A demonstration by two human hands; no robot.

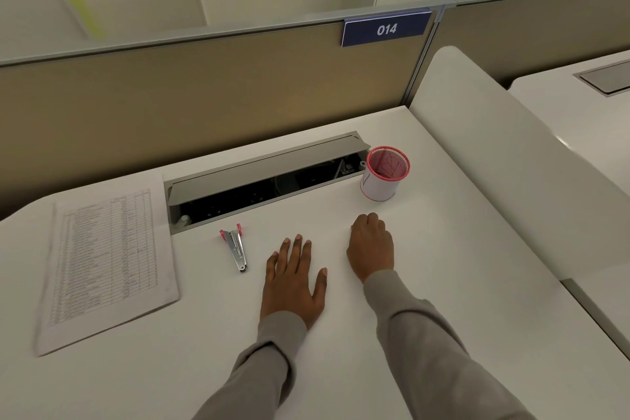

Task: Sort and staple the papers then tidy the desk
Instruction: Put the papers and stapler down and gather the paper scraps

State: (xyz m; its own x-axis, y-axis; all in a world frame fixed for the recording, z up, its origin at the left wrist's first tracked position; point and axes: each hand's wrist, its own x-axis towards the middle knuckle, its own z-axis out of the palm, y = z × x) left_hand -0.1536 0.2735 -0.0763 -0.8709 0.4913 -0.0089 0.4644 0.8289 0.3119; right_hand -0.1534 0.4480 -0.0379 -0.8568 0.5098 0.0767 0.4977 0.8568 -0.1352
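— While both hands rest on the white desk [460,300], where do the task's things lie?

— Printed white paper sheets bearing a ruled table [109,266] lie stacked flat at the desk's left, well apart from either hand. A small silver metal stapler with pink ends [235,247] lies between the sheets and the left hand [295,283], just in front of the open grey cable trough [266,181].

— And the grip?

— The left hand lies palm down with straight fingers and holds nothing. The right hand [371,245] has its fingers curled under; whether they pinch anything cannot be told.

— How should the things handle?

— By judgement, the sheets are light, limp and likely to slide on the smooth top, so they are best lifted by a free corner and squared. The stapler looks rigid and is best taken across its sides.
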